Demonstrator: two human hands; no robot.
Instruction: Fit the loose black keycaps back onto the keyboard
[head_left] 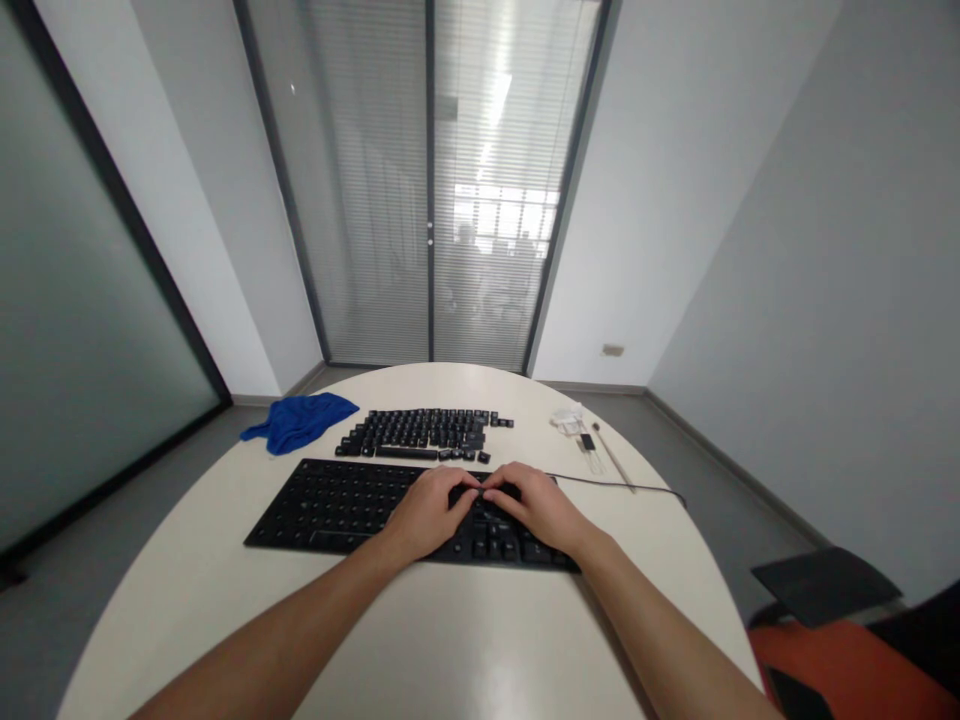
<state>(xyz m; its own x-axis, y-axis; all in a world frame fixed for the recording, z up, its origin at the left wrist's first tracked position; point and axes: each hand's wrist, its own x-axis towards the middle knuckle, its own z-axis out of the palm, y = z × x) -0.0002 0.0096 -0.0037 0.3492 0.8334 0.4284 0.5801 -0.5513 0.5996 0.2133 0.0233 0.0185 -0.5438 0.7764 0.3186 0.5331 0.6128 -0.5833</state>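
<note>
A black keyboard lies across the table, its left part bare of keycaps and some caps seated on its right part. My left hand and my right hand meet over its right half, fingertips pinched close together. Whatever lies between the fingertips is too small to make out. Behind the keyboard, loose black keycaps are laid out in rows, with a long space bar at the front of them.
A blue cloth lies at the table's back left. At the back right are a clear plastic bag, a small black item and a thin stick. The keyboard's cable runs right. A red chair stands at the right.
</note>
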